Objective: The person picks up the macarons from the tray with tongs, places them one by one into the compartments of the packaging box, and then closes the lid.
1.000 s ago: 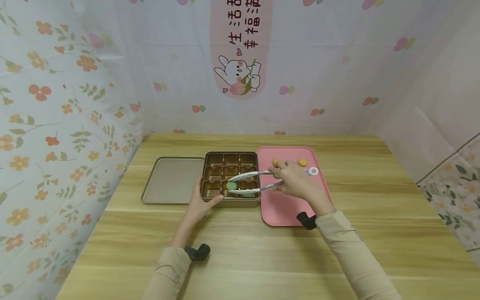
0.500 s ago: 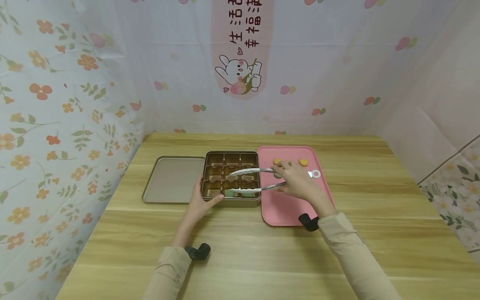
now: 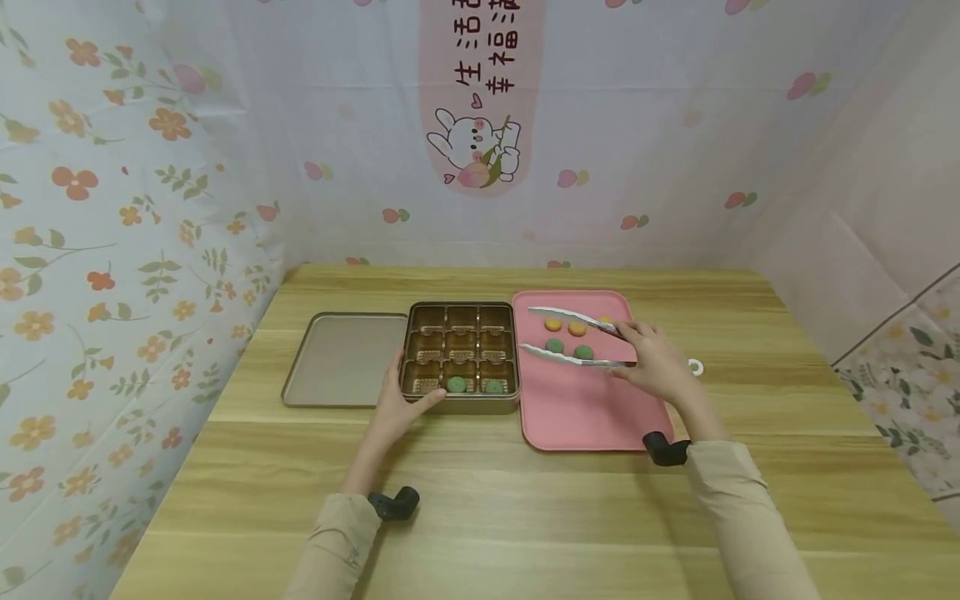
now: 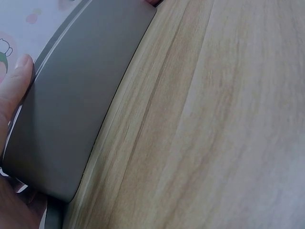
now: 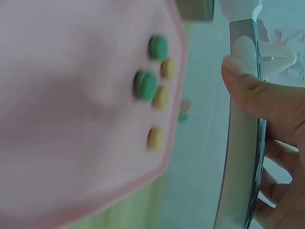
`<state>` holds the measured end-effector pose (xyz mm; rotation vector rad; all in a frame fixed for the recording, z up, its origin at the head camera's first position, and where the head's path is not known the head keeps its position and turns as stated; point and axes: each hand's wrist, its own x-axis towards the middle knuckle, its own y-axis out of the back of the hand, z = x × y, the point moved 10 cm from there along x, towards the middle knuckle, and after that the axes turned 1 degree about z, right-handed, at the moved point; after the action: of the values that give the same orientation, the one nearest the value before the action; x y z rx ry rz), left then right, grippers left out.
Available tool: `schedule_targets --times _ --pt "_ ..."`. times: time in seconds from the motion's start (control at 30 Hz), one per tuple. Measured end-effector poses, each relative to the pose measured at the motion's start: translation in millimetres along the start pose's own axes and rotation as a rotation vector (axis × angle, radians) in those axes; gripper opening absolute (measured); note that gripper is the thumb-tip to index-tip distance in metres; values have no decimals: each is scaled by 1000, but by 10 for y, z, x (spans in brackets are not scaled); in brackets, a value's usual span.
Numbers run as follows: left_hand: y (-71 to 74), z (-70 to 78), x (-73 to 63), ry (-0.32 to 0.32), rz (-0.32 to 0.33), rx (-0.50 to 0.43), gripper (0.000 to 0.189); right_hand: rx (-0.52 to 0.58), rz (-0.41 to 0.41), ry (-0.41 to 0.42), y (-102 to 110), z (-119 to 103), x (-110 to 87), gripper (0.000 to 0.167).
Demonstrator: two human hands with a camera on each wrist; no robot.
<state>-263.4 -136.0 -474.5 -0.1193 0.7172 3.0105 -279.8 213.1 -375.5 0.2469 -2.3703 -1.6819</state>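
- 2 green macarons (image 3: 456, 384) sit in the middle and right compartments of the row nearest the person, in the 9-compartment box (image 3: 480, 405); the other 7 compartments hold nothing visible.
- About 1 second ago the tongs (image 3: 600, 363) held the middle macaron above the box; now it lies in its compartment and the tongs are over the tray. That placement looks finished, and the loading seems at an early stage.
- The right hand (image 3: 657, 365) pinches the tongs between thumb and fingers; their arms stand spread, with nothing gripped between the tips.
- The left hand (image 3: 401, 406) has stayed at the box's near left corner, thumb on the near rim and fingers round the side, apparently steadying it.
- The pink tray (image 3: 592, 417), just beside the box, bears 2 more green macarons (image 3: 583, 352) and 3 yellow macarons (image 3: 577, 329).
- The upper tong arm partly covers the rightmost yellow macaron in the head view; the close cluster could be nudged.
- The lid (image 3: 347, 360) lies flat on the bench (image 3: 487, 500), left of the box and out of the tongs' path.
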Motion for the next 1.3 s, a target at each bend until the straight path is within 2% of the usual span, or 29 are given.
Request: schedule_targets --times 0.23,0.43,0.67,0.93,1.13,1.3 --pt "2 -8 -11 8 -7 -8 105 -28 -48 -84 -51 489 -184 73" --pt "3 -12 11 10 -4 -3 106 -31 -75 -107 -109 719 -294 69" --pt "2 -2 -1 7 -8 0 105 -45 -100 -107 -154 799 -328 64" --pt "2 7 1 0 -3 4 105 -52 -152 -158 -198 904 -337 72" --pt "1 -3 -1 4 -2 10 105 -49 -148 -152 -200 914 -342 65" --pt "1 -5 -5 2 -1 3 105 -59 -132 -143 -191 912 -356 67"
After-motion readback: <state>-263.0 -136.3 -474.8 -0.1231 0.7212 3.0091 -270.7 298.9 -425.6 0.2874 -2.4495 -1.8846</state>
